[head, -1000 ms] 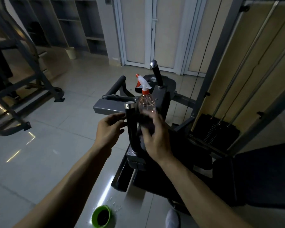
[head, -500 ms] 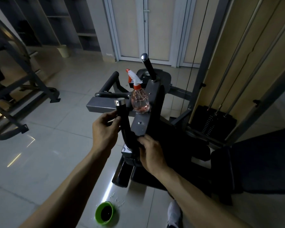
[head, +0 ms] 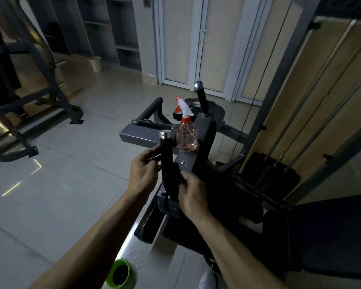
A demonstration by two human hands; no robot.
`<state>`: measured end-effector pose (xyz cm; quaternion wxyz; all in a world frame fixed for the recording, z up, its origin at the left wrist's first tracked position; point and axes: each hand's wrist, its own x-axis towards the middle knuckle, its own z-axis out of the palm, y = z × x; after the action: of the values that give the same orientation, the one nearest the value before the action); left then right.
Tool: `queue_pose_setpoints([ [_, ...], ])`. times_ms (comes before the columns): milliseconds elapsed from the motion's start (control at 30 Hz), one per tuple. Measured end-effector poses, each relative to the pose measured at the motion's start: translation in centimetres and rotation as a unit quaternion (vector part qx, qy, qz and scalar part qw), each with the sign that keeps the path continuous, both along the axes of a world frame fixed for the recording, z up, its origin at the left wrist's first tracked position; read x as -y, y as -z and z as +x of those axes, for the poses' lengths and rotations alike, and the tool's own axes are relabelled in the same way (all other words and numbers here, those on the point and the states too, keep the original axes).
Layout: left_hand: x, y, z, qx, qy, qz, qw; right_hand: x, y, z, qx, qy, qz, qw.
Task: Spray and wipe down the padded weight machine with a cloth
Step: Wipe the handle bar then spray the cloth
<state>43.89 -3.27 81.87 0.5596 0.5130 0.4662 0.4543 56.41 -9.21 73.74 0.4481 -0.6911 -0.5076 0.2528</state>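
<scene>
Curling round the black handle grip from either side, the fingers of both hands hold it. The left hand closes on the upper stretch just below the chrome end cap, thumb above and fingers tucked in, while the right hand wraps the lower stretch near the base. Something dark lies between the left fingers and the grip and may be the cloth, but in this dim light I cannot tell. I judge this to be the wiping step, worked on the handle, with the bottle out of hand. The next move likely calls for a firm rub along the rubbery, cylindrical grip, then a shift to the padding. Just behind the handle the spray bottle stands upright on a grey steel plate of the weight machine: clear bulbous plastic, pinkish liquid, white-and-orange trigger head. A second capped handle rises beyond. To the right sit the black weight stack, smooth steel guide rods and a matte dark seat pad. A green-rimmed cup rests on the glossy tiled floor.
</scene>
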Motion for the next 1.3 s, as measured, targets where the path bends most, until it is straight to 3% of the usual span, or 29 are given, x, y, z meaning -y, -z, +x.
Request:
queue_pose_setpoints([
  [100,0.4,0.4,-0.6,-0.014,0.022,0.009,1.0,1.6,0.9,0.8,0.086,-0.017,-0.027,0.996],
  [167,1.1,1.1,-1.1,-0.051,-0.008,0.034,0.998,2.0,-0.9,1.2,0.078,0.002,-0.02,0.997],
  [267,2.4,1.6,-2.4,-0.027,-0.089,0.091,0.992,1.9,-5.4,0.6,-0.135,0.034,0.062,0.988],
  [333,3.5,1.1,-2.6,0.02,-0.046,0.135,0.99,1.3,-8.0,-0.8,-0.212,0.031,0.088,0.973],
  [400,4.3,1.0,-2.6,0.038,0.02,0.182,0.982,0.7,-9.5,-2.0,-0.314,-0.033,0.058,0.947],
  [467,3.7,1.6,-2.7,0.028,0.011,0.186,0.982,0.9,-10.8,-2.5,-0.418,-0.106,-0.015,0.902],
  [533,2.1,2.4,-2.9,0.018,-0.048,0.161,0.986,0.7,-11.4,-1.8,-0.4,-0.101,-0.039,0.91],
  [633,-0.8,2.2,-2.2,0.022,-0.101,0.136,0.985,-1.2,-11.2,-0.5,-0.253,0.008,0.001,0.968],
  [767,-1.1,1.6,1.4,-0.118,-0.044,0.251,0.96,-2.1,-8.5,-0.9,-0.289,0.008,-0.077,0.954],
  [933,0.9,6.2,1.4,-0.16,-0.059,0.37,0.913,-1.7,-7.2,-1.0,-0.338,-0.045,-0.096,0.935],
  [1133,2.6,10.3,0.5,-0.195,-0.06,0.383,0.901,-1.2,-6.5,-1.2,-0.316,-0.055,-0.115,0.94],
  [1300,5.7,13.6,-0.8,-0.221,-0.048,0.364,0.904,-0.8,-5.2,-1.9,-0.242,-0.03,-0.117,0.963],
])
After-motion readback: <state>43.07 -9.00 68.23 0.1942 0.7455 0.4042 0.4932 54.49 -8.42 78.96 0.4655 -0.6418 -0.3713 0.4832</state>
